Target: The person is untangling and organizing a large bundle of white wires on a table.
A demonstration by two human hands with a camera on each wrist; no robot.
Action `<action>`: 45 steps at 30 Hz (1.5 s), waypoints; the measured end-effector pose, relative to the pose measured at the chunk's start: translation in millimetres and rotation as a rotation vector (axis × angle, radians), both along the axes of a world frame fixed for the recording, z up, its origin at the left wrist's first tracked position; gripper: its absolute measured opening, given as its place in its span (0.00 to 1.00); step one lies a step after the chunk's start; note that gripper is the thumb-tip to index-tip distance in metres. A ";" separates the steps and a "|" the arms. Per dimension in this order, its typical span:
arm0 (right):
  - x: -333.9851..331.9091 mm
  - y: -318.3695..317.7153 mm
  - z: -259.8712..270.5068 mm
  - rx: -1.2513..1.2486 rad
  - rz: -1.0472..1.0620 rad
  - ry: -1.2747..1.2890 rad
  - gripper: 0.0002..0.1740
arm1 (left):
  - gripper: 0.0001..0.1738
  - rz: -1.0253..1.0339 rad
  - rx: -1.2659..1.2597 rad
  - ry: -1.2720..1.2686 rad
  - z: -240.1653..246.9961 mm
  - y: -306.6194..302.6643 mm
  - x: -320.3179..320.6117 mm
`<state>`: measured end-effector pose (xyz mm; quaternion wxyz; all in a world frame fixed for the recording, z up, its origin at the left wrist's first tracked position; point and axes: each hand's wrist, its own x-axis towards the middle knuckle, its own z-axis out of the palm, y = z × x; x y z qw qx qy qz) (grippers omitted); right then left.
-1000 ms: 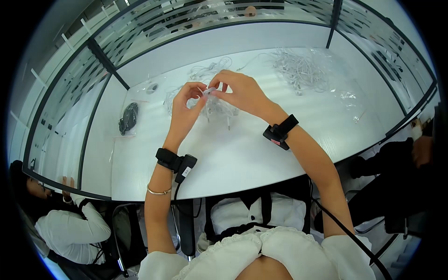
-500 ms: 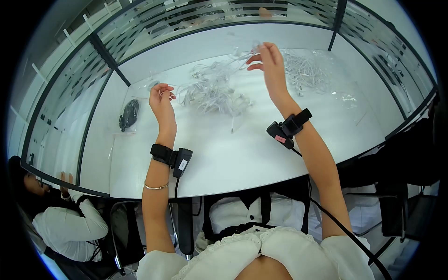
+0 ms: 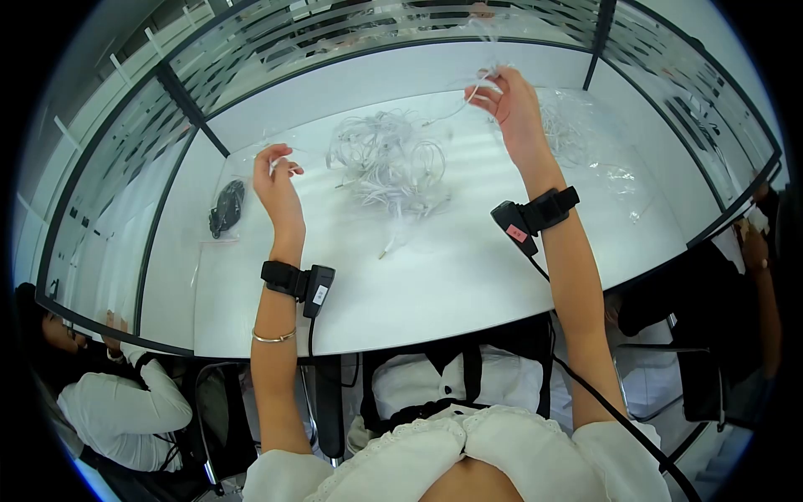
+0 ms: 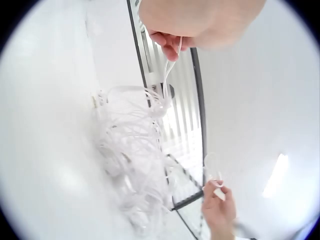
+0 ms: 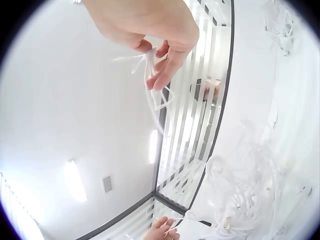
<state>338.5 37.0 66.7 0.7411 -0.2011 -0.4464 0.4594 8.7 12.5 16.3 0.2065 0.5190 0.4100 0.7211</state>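
A tangle of white cables (image 3: pixel 389 163) lies between my hands at the middle of the white table. My left hand (image 3: pixel 280 197) is raised at the tangle's left; in the left wrist view its curled fingers (image 4: pixel 171 52) grip white cable strands that run down to the heap. Higher and farther right, my right hand (image 3: pixel 523 121) pinches a looped white cable (image 5: pixel 151 82) between thumb and fingers. Part of that cable trails from the right hand toward the tangle in the head view. One loose plug end (image 3: pixel 383 254) points out at the tangle's front.
Another pile of white cables (image 3: pixel 567 138) lies at the right back, partly behind my right hand. A bagged black cable (image 3: pixel 227 207) sits at the left edge. Clear plastic bags (image 3: pixel 623 180) lie on the right. Striped glass partitions (image 3: pixel 376 27) enclose the table; people sit either side.
My hands were together over the tangle and have spread apart, the right one up and to the right with a cable, the left one to the left. The tangle shifted and its plug end moved.
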 end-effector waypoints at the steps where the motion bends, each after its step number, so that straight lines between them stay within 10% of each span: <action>1: 1.0 0.4 -2.4 -0.038 0.047 -0.058 0.14 | 0.13 -0.011 -0.027 0.075 -2.6 1.5 -1.8; 6: 6.0 0.1 6.4 0.035 -0.126 0.119 0.14 | 0.28 0.336 -0.197 0.459 -11.1 0.2 1.4; 14: -4.1 -40.8 36.5 0.045 -0.123 -0.324 0.18 | 0.18 0.447 0.121 0.469 11.0 -17.2 16.8; 21: -28.1 -62.0 26.1 0.112 0.265 -1.002 0.16 | 0.11 -0.070 0.185 0.361 30.9 -40.2 38.6; 27: -54.3 -63.2 13.2 0.204 0.205 -0.944 0.13 | 0.11 -0.515 -0.001 0.393 37.0 -72.0 80.6; 30: -64.8 -62.6 8.8 0.272 0.098 -0.858 0.12 | 0.12 -0.391 -0.022 0.339 35.8 -71.6 82.3; 33: -74.1 -61.9 3.8 0.569 -0.559 -0.951 0.11 | 0.10 -0.313 -0.090 0.330 31.2 -68.0 74.8; 45: -75.1 -63.4 -13.4 0.561 -0.391 -1.193 0.08 | 0.05 -0.156 0.119 0.637 19.8 -55.8 65.4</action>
